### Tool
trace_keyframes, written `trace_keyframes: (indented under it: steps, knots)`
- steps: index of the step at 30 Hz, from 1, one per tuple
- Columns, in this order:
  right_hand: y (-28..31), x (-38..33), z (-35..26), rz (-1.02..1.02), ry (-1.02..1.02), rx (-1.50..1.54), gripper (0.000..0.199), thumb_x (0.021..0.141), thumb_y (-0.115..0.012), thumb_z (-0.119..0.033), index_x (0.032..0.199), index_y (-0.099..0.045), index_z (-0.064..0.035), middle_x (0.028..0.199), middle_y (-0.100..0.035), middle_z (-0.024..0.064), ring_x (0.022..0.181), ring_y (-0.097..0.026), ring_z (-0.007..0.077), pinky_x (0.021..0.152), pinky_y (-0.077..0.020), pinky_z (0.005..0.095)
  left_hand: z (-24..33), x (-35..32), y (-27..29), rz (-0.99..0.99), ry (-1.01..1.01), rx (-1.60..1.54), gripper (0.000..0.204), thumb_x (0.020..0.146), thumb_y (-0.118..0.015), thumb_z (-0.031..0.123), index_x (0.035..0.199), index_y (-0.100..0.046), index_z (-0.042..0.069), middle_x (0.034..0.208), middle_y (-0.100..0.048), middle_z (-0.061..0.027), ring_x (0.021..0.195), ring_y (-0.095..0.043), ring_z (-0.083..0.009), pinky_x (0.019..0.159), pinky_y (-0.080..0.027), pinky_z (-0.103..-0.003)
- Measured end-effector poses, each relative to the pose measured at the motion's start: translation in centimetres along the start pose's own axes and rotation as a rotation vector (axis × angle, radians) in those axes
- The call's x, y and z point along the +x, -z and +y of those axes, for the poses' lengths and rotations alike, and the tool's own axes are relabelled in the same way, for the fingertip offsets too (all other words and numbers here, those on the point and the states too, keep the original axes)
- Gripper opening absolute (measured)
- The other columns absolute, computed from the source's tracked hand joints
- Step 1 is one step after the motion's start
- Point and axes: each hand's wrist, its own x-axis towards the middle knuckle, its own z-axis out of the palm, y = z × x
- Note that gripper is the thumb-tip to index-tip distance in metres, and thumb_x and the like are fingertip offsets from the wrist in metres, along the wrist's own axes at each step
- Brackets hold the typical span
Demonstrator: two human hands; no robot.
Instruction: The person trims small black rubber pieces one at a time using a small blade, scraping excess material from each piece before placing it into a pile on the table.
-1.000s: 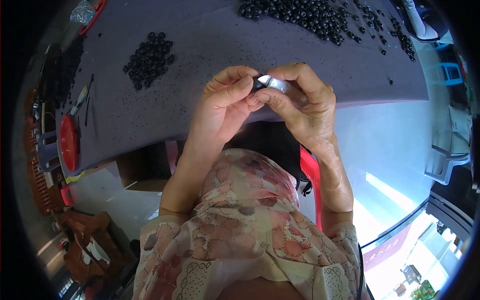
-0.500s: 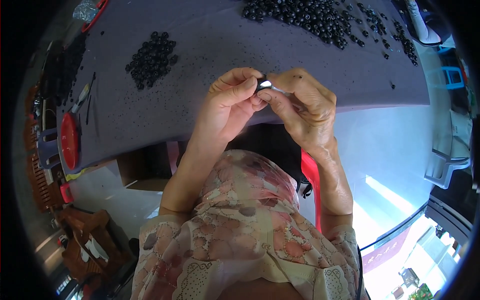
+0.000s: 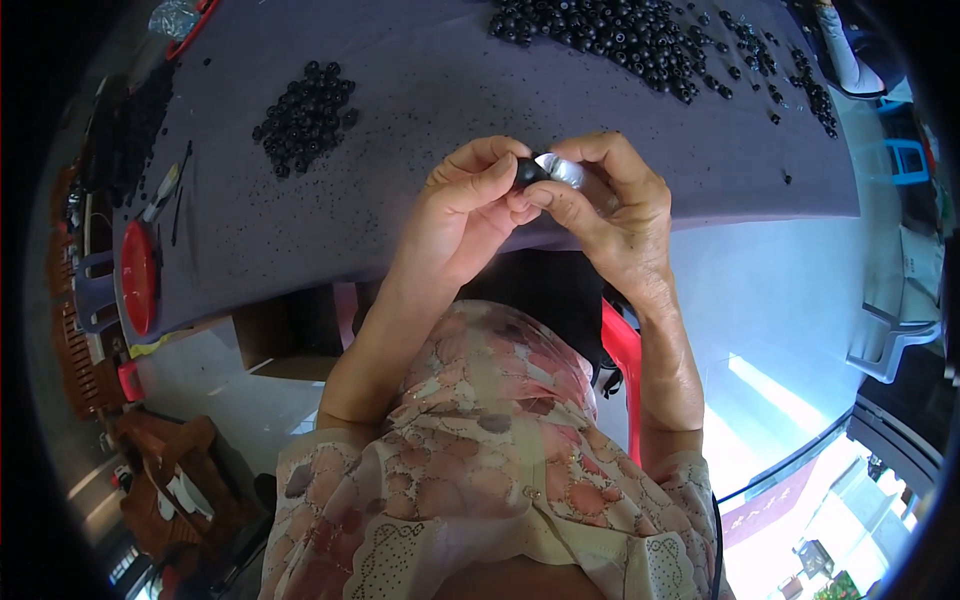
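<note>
Over the near edge of the cloth-covered table, my two hands meet in front of me. Thumb and fingers of my left hand [image 3: 462, 200] pinch a small, round black piece [image 3: 528, 175], much like those in the piles. My right hand [image 3: 625, 210] is closed around a shiny silvery piece [image 3: 567, 170], its bright edge against or very close to the black piece. Whether the two touch I cannot tell, and my right fingers partly hide the silvery piece. Left of my hands lies a small pile of black pieces [image 3: 304, 118].
A larger black heap [image 3: 610, 35] spreads across the far right of the grey tablecloth [image 3: 400, 90], with dark specks scattered around. At the left edge are a red tray [image 3: 139, 278] and a brush [image 3: 160, 195]. A red chair [image 3: 622, 350] shows beside my right forearm.
My right hand has turned slightly, and more of the silvery piece shows between its fingers. My left hand keeps its pinch on the black piece, nearly in the same place.
</note>
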Motion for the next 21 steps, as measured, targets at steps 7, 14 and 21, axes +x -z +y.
trace_keyframes:
  steps: [7, 14, 21]
  knots:
    - [-0.7, 0.1, -1.0, 0.01, 0.057, -0.184, 0.014, 0.072, -0.06, 0.003, 0.084, -0.052, 0.0009, 0.075, -0.057, 0.0053, 0.065, -0.055, 0.0086, 0.058, -0.0448, 0.0195, 0.2, -0.4, -0.3, 0.051, -0.039, 0.033, 0.011, 0.081, -0.051, 0.004, 0.088, -0.058, 0.001, 0.077, -0.057, -0.0077, 0.067, -0.051, -0.0118, 0.059, -0.041, -0.023]
    - [-0.8, -0.3, -0.1, 0.019, 0.244, -0.423, 0.011, 0.071, -0.061, 0.005, 0.078, -0.054, 0.0021, 0.072, -0.054, 0.0042, 0.06, -0.05, 0.0061, 0.049, -0.0398, 0.0172, -0.3, -0.3, -0.1, 0.185, -0.005, -0.026, 0.008, 0.079, -0.053, 0.003, 0.085, -0.059, 0.001, 0.074, -0.055, -0.0057, 0.063, -0.05, -0.0115, 0.06, -0.042, -0.023]
    - [-1.3, -0.2, -0.9, 0.071, -0.017, -0.328, 0.022, 0.068, -0.065, 0.002, 0.088, -0.055, -0.0012, 0.068, -0.045, -0.0017, 0.059, -0.039, 0.0045, 0.05, -0.0322, 0.0157, -0.4, -0.4, -0.3, 0.138, -0.037, -0.001, 0.007, 0.078, -0.055, 0.003, 0.084, -0.059, 0.002, 0.072, -0.055, -0.005, 0.061, -0.05, -0.0112, 0.059, -0.043, -0.024]
